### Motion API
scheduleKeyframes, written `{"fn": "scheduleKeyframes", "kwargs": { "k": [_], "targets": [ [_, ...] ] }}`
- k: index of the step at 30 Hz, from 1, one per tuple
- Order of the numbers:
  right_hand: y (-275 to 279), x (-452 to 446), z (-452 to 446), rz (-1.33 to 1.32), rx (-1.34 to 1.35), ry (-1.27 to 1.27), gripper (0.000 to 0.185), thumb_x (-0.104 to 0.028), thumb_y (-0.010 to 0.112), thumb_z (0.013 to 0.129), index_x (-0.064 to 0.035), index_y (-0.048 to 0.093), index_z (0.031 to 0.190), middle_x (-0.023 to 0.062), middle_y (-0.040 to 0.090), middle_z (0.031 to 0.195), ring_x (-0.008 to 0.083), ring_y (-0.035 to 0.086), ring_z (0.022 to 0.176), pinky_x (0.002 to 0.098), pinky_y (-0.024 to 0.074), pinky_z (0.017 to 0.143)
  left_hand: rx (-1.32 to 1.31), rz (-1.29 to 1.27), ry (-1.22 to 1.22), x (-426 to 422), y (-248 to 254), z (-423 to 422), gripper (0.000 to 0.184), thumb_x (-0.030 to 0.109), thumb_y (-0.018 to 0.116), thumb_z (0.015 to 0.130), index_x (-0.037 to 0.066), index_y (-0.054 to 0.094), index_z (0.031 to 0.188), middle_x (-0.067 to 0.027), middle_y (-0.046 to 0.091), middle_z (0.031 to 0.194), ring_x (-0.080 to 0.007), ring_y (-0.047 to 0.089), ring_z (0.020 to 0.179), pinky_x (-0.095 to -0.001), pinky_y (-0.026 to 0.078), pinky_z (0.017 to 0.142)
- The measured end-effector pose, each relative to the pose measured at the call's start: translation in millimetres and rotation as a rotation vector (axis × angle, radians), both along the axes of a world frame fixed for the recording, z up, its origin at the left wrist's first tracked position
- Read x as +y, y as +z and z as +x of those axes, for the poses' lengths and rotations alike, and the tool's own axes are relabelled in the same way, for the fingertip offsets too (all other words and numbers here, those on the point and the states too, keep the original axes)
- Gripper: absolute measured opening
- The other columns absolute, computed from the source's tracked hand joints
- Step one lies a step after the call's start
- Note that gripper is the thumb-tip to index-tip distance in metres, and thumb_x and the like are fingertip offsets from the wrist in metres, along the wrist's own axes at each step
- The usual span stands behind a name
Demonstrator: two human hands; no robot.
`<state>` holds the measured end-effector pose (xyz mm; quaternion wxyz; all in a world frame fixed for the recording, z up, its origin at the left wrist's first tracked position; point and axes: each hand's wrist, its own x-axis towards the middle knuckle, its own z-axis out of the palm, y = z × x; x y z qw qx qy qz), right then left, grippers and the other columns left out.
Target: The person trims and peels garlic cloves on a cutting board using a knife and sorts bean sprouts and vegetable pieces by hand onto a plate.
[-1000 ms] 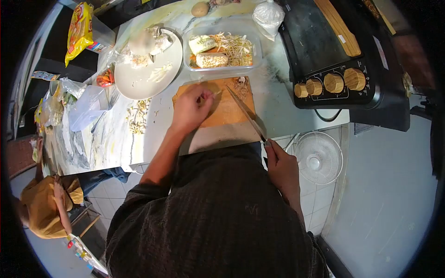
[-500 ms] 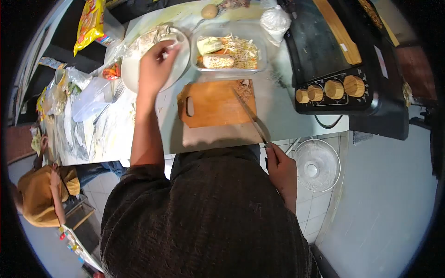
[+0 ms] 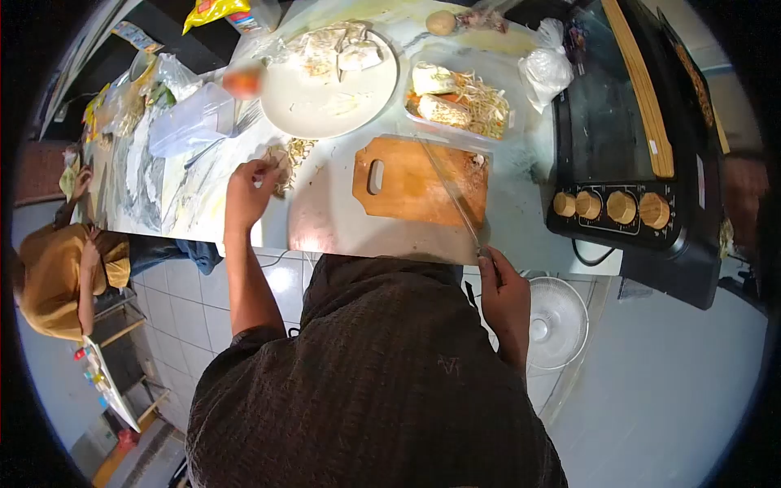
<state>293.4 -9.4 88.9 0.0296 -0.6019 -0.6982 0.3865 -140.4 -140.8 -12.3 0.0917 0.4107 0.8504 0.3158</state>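
My left hand (image 3: 250,193) is at the left of the table, its fingers bent together beside a small heap of bean-sprout-like scraps (image 3: 298,156). What sits between those fingertips is too small to make out. In my right hand (image 3: 502,285) is the handle of a knife (image 3: 449,185), its blade lying across a wooden cutting board (image 3: 407,175). Small crumbs (image 3: 478,161) rest at the board's upper right corner. Beyond the board stands a clear plastic container (image 3: 508,130) with bean sprouts (image 3: 484,106), orange shreds and two pale blocks (image 3: 435,79).
A white plate (image 3: 325,114) carries crumpled whitish pieces (image 3: 358,55). To the right are a bag of white powder (image 3: 545,77) and a black appliance with wooden knobs (image 3: 621,207). A clear tub (image 3: 191,122) lies leftward. Another person (image 3: 57,276) is at far left; a fan (image 3: 557,321) stands below.
My left hand has moved from over the plate down to the scraps on the table. The knife stays in my right hand over the board. The view has shifted left.
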Motion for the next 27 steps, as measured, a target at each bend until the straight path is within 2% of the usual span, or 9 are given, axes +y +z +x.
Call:
{"fn": "scheduleKeyframes", "kwargs": {
  "k": [1, 2, 3, 5, 6, 16, 21, 22, 27],
  "targets": [
    [0.8, 1.3, -1.8, 0.004, -0.002, 0.011, 0.044, -0.040, 0.055, 0.104, -0.0067, 0.067, 0.129, 0.0222, 0.074, 0.096, 0.0346, 0.074, 0.090, 0.0422, 0.0552, 0.079, 0.080, 0.058, -0.067, 2.6, -3.7, 2.1, 0.025, 0.018, 0.075, 0.085, -0.001, 0.073, 0.101, -0.0180, 0.071, 0.089, -0.0311, 0.067, 0.079, -0.0381, 0.054, 0.075],
    [2.3, 2.5, -4.0, -0.013, 0.006, 0.009, 0.044, -0.040, 0.055, 0.104, -0.0067, 0.067, 0.129, 0.0225, 0.074, 0.097, 0.0344, 0.074, 0.091, 0.0423, 0.0551, 0.080, -0.005, -0.045, -0.036, 5.5, -5.8, 3.6, 0.028, 0.022, 0.076, 0.086, 0.003, 0.073, 0.106, -0.0152, 0.071, 0.103, -0.0319, 0.065, 0.096, -0.0434, 0.050, 0.086],
    [3.5, 3.3, -5.8, -0.031, 0.014, 0.005, 0.043, -0.039, 0.055, 0.104, -0.0067, 0.067, 0.129, 0.0228, 0.074, 0.099, 0.0342, 0.074, 0.092, 0.0424, 0.0549, 0.081, -0.007, -0.042, -0.028, 12.2, 1.1, 17.1, 0.028, 0.022, 0.076, 0.086, 0.003, 0.073, 0.106, -0.0152, 0.071, 0.103, -0.0319, 0.065, 0.096, -0.0434, 0.050, 0.086],
    [4.9, 4.7, -8.4, -0.032, 0.018, 0.002, 0.043, -0.039, 0.055, 0.104, -0.0066, 0.067, 0.129, 0.0226, 0.074, 0.098, 0.0337, 0.074, 0.091, 0.0419, 0.0548, 0.081, 0.355, -0.218, 0.124, 28.0, 20.9, 46.2, 0.031, 0.031, 0.078, 0.084, 0.008, 0.074, 0.104, -0.0116, 0.068, 0.110, -0.0327, 0.058, 0.108, -0.0494, 0.042, 0.093],
    [5.4, 5.0, -9.2, -0.037, 0.022, -0.009, 0.043, -0.039, 0.055, 0.104, -0.0065, 0.067, 0.129, 0.0224, 0.074, 0.098, 0.0332, 0.074, 0.090, 0.0414, 0.0546, 0.081, 0.226, -0.242, 0.119, 30.3, 17.2, 43.4, 0.034, 0.038, 0.080, 0.081, 0.010, 0.075, 0.098, -0.0092, 0.064, 0.111, -0.0341, 0.051, 0.113, -0.0512, 0.035, 0.096],
    [8.9, 12.8, -12.1, -0.024, 0.007, -0.013, 0.042, -0.036, 0.057, 0.103, -0.0056, 0.067, 0.129, 0.0212, 0.074, 0.093, 0.0297, 0.073, 0.086, 0.0398, 0.0537, 0.079, 0.244, -0.197, 0.166, 28.2, 9.6, 29.8, 0.018, 0.029, 0.074, 0.087, 0.013, 0.076, 0.096, -0.0063, 0.067, 0.110, -0.0302, 0.056, 0.111, -0.0483, 0.037, 0.091],
    [1.8, 13.7, -11.7, -0.018, 0.043, -0.002, 0.041, -0.036, 0.057, 0.103, -0.0055, 0.067, 0.128, 0.0209, 0.074, 0.094, 0.0304, 0.073, 0.087, 0.0396, 0.0537, 0.080, 0.072, -0.113, 0.176, 24.5, 34.1, 24.1, 0.018, 0.029, 0.071, 0.089, 0.012, 0.074, 0.095, -0.0068, 0.073, 0.097, -0.0250, 0.065, 0.091, -0.0443, 0.037, 0.087],
    [2.1, 13.8, -12.3, -0.018, 0.043, -0.003, 0.041, -0.036, 0.057, 0.103, -0.0055, 0.067, 0.128, 0.0209, 0.074, 0.094, 0.0304, 0.073, 0.087, 0.0396, 0.0537, 0.080, 0.070, -0.082, 0.164, 23.6, 36.3, 23.5, 0.020, 0.025, 0.071, 0.091, 0.007, 0.073, 0.097, -0.0105, 0.075, 0.092, -0.0227, 0.069, 0.086, -0.0422, 0.045, 0.085],
    [-1.7, 13.3, -10.3, -0.039, 0.043, -0.004, 0.042, -0.036, 0.056, 0.103, -0.0047, 0.066, 0.128, 0.0218, 0.074, 0.097, 0.0324, 0.073, 0.090, 0.0409, 0.0536, 0.081, -0.201, 0.138, 0.179, 20.8, 22.8, 17.8, 0.017, 0.014, 0.071, 0.091, -0.001, 0.071, 0.099, -0.0148, 0.076, 0.093, -0.0212, 0.073, 0.088, -0.0325, 0.054, 0.083]
  ]
}}
